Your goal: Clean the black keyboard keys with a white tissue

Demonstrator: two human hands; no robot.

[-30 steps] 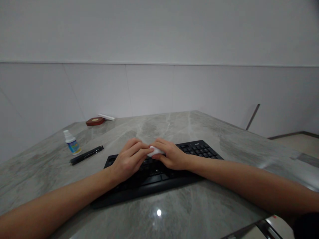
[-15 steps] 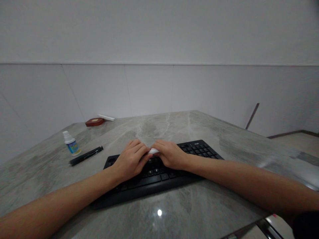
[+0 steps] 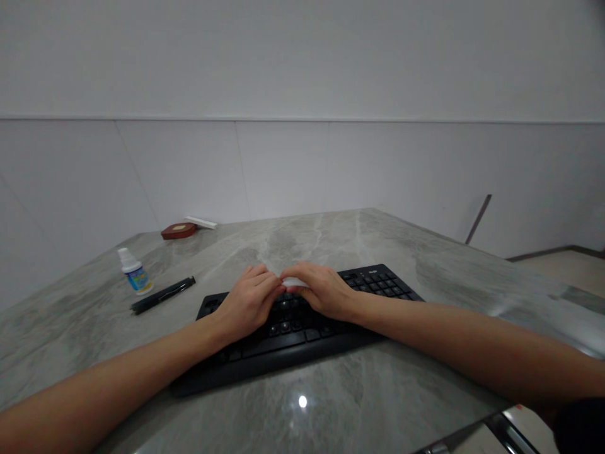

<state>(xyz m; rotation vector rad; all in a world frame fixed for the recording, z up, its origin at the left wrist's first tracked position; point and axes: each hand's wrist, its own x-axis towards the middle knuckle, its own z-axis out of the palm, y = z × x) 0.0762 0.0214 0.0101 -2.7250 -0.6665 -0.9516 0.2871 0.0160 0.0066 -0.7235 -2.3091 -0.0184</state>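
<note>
A black keyboard [image 3: 278,343] lies at a slant beneath both my hands. Over its upper rows a small white item [image 3: 295,284], perhaps a piece of tissue or cloth, shows between my fingers; most of it is hidden. My left hand [image 3: 250,299] is closed, its bent fingers pinched at the left end of the white item. From the other side, my right hand [image 3: 324,290] curves its index finger and thumb around it, with the fingertips meeting those of my left hand.
On the left of the grey marbled table [image 3: 307,246] stand a white-capped bottle [image 3: 135,271] with a blue label and, beside it, a black stick-shaped object [image 3: 163,295]. A red-brown box [image 3: 179,231] and a white strip [image 3: 201,222] lie by the wall.
My right index finger has lifted and stretched over toward the left fingertips, so a gap shows above the thumb. Less of the white item is visible. The keyboard has stayed put.
</note>
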